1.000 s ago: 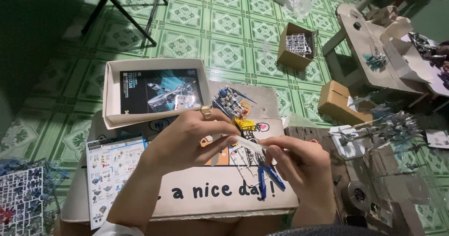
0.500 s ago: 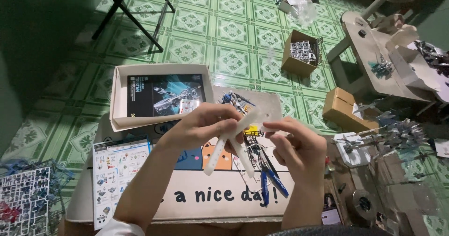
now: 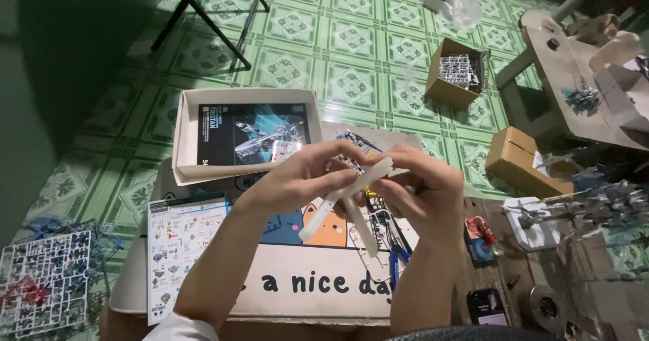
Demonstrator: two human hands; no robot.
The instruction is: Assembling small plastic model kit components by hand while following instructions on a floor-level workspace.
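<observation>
Both hands have come up and together since a second ago: the left hand (image 3: 307, 179) and the right hand (image 3: 422, 182) now meet fingertip to fingertip above the low cream folding table with a cartoon print (image 3: 318, 283), higher over it than before. Between them sits the long white plastic model part with crossing arms (image 3: 348, 202), which a moment ago lay lower and more upright in the grip; now one arm slants down toward the left wrist and another points down at the table. The left hand is closed around the upper stretch of the part, thumb and fingers pinching it, while the right hand curls over the top end, fingers bent and pressing there; what exactly lies under those fingertips is hidden. That closing-in reads as a fitting or pressing step on the piece rather than a search for parts. Blue-handled nippers (image 3: 395, 246) lie untouched on the table just under the right hand. The open white cardboard box lid with a dark picture inside (image 3: 247, 135) stays behind the hands, the printed instruction sheet (image 3: 182, 236) lies left of the left forearm, and a white parts sprue (image 3: 44, 280) rests on the green tiled floor (image 3: 324, 37).
</observation>
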